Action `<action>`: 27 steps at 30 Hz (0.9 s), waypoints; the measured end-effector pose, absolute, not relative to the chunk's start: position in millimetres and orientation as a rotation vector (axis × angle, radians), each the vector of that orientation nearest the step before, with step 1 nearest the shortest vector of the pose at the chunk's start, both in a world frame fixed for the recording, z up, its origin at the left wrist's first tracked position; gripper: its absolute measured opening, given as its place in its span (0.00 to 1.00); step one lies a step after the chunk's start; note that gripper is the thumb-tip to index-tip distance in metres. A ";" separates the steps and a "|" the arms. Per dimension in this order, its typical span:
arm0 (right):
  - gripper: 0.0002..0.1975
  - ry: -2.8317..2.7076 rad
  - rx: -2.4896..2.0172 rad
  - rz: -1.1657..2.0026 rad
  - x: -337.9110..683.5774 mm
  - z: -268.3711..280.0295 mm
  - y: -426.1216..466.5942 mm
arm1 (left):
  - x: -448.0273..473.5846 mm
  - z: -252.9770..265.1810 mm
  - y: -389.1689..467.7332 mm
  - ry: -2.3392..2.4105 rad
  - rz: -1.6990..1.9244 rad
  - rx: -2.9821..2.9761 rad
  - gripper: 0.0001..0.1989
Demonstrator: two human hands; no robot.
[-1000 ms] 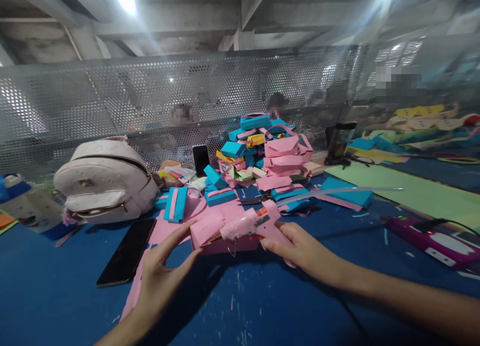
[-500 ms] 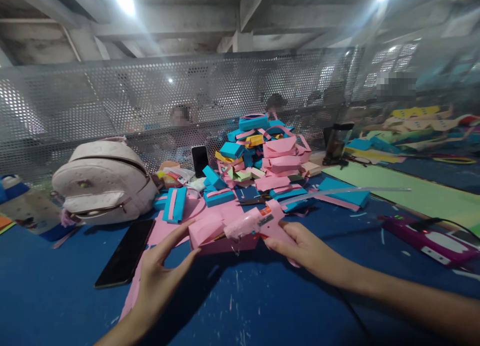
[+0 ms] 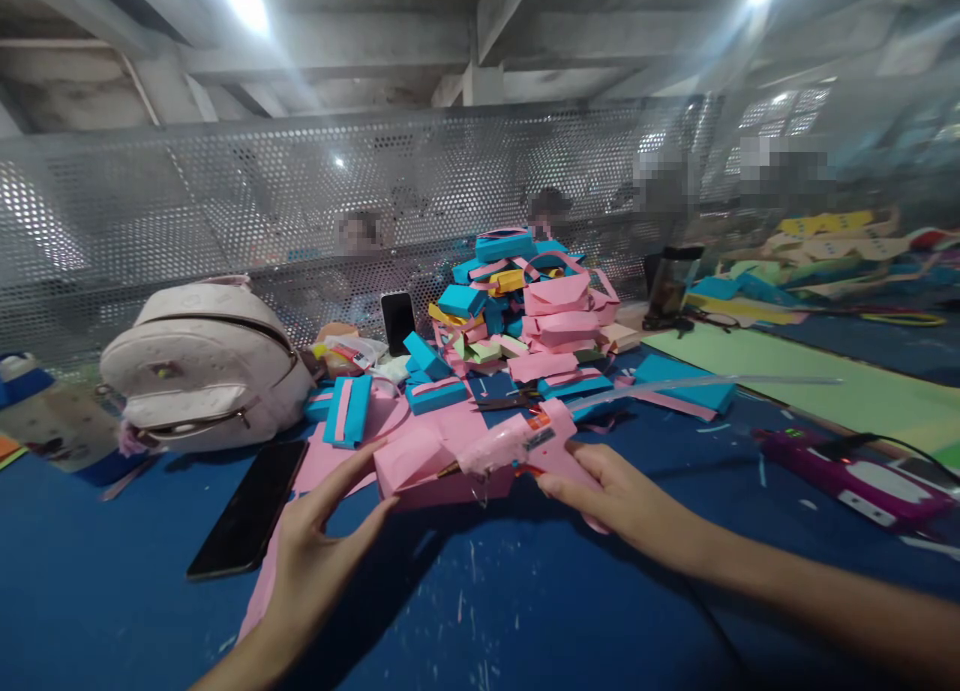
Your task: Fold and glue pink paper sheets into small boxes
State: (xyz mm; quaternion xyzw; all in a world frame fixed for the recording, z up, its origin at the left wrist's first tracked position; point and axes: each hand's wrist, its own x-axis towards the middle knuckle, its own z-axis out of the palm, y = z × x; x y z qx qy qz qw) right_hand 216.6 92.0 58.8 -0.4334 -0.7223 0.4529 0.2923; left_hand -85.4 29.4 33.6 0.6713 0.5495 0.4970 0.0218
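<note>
The relation that matters here is between the metal nozzle (image 3: 448, 469) of the pink glue gun (image 3: 510, 446) and the pink paper box (image 3: 409, 453) to its left. The right hand (image 3: 611, 491) is wrapped around the gun's grip, with the barrel pointing left and a little down, so that the tip sits at the box's near side, just beside the folded flap on its left part; whether it touches the paper I cannot tell. Behind the barrel, a long clear glue stick (image 3: 705, 380) runs off to the right, roughly level. The box lies in front of the person, low over the blue counter (image 3: 420, 621), its long axis running left to right, much the same way as the barrel. The left hand (image 3: 311, 543) is the nearer one to it: thumb and fingers spread in a wide C hold its left end, the thumb at the near corner and the fingertips farther back. The nozzle thus comes in from the opposite side to the left hand, well apart from its thumb.
</note>
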 end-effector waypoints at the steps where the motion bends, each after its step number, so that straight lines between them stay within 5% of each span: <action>1: 0.23 -1.923 -1.153 1.207 217.0 58.7 92.1 | -85.5 33.4 29.6 1.705 1.542 2.084 0.21; 27: 0.22 -2.039 -1.180 0.932 226.9 53.5 92.6 | -86.5 35.5 30.0 1.768 1.524 2.129 0.21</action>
